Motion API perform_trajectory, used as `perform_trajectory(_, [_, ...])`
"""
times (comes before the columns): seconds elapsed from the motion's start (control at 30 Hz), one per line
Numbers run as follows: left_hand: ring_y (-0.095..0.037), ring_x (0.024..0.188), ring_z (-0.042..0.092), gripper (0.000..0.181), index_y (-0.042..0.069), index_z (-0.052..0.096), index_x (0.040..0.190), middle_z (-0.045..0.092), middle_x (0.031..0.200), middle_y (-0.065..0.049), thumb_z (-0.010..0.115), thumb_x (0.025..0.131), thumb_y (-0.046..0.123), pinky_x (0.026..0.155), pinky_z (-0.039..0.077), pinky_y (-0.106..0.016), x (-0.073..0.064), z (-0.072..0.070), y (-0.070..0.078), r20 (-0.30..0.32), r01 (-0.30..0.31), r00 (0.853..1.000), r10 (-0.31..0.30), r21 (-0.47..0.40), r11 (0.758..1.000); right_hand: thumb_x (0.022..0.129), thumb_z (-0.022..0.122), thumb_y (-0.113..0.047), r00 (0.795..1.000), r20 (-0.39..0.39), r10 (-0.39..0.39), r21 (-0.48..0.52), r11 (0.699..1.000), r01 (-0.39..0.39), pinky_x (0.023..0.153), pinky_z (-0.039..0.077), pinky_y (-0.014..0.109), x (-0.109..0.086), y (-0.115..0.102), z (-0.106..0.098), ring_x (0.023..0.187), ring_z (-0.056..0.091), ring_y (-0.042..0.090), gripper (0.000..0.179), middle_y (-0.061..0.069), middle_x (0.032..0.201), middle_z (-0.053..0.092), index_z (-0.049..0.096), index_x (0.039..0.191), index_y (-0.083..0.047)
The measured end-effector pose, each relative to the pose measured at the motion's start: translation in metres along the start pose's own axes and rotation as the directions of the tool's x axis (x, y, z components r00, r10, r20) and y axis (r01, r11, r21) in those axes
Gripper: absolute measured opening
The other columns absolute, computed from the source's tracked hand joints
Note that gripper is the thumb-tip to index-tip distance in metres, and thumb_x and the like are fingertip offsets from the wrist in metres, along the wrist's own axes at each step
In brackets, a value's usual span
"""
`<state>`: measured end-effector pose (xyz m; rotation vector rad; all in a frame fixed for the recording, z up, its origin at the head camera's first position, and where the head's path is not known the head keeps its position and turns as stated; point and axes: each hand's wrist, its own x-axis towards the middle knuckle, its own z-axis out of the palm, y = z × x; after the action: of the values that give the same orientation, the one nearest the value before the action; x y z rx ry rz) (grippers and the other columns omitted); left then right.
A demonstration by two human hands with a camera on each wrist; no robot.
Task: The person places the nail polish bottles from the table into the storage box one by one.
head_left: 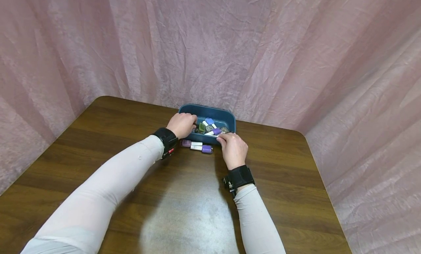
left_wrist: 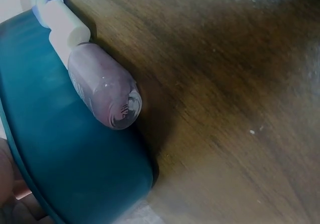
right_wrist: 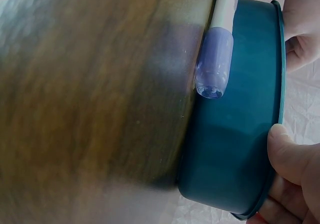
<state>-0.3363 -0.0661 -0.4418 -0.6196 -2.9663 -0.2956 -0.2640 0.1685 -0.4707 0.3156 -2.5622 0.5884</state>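
Note:
A dark teal plastic bin (head_left: 231, 123) holds several small nail polish bottles, among them a green one (head_left: 202, 128), a blue one (head_left: 209, 121) and a purple one (head_left: 216, 131). My left hand (head_left: 182, 125) reaches over the bin's left end, fingers bent down inside near the green bottle; their tips are hidden. With its thumb on the near rim and fingers bent over to the inner side, my right hand (right_wrist: 295, 171) grips the bin's right front. In front of the bin lie a mauve bottle (left_wrist: 102, 83) and a purple white-capped bottle (right_wrist: 215, 58).
The bin stands near the far edge of a brown wooden table (head_left: 273, 166). Pink curtains (head_left: 210, 45) hang behind it and on the sides. A bright glare lies on the table's front middle.

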Motion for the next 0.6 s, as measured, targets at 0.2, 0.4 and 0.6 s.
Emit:
perform_trajectory(0.2, [-0.027, 0.098, 0.074, 0.015, 0.006, 0.078, 0.116, 0.078, 0.106, -0.01, 0.076, 0.107, 0.018, 0.089, 0.061, -0.047, -0.0009, -0.0025, 0.0006, 0.018, 0.004, 1.0, -0.004, -0.006, 1.0, 0.1, 0.084, -0.03, 1.0, 0.012, 0.006, -0.001, 1.0, -0.006, 0.071, 0.061, 0.049, 0.0004, -0.0004, -0.0002, 0.097, 0.077, 0.027, 0.016, 0.003, 0.1, 0.083, 0.09, 0.109, -0.017])
perform_trajectory(0.4, [-0.029, 0.098, 0.073, 0.015, 0.006, 0.079, 0.117, 0.078, 0.106, -0.01, 0.073, 0.109, 0.018, 0.089, 0.061, -0.047, -0.0025, -0.004, -0.0001, 0.019, 0.011, 1.0, -0.011, -0.02, 1.0, 0.099, 0.084, -0.03, 1.0, 0.003, -0.003, -0.002, 1.0, 0.003, 0.07, 0.061, 0.049, 0.0002, -0.0002, -0.0002, 0.096, 0.077, 0.027, 0.016, 0.002, 0.1, 0.083, 0.09, 0.108, -0.018])
perform_trajectory(0.6, [-0.029, 0.101, 0.07, 0.019, 0.006, 0.078, 0.122, 0.075, 0.109, -0.011, 0.072, 0.11, 0.019, 0.093, 0.059, -0.047, -0.0053, -0.0048, 0.0005, 0.015, 0.023, 1.0, -0.023, -0.047, 0.999, 0.099, 0.084, -0.029, 1.0, 0.003, -0.003, -0.002, 1.0, 0.003, 0.07, 0.061, 0.049, 0.0, 0.0006, -0.0008, 0.096, 0.077, 0.027, 0.016, 0.003, 0.099, 0.083, 0.09, 0.108, -0.017])
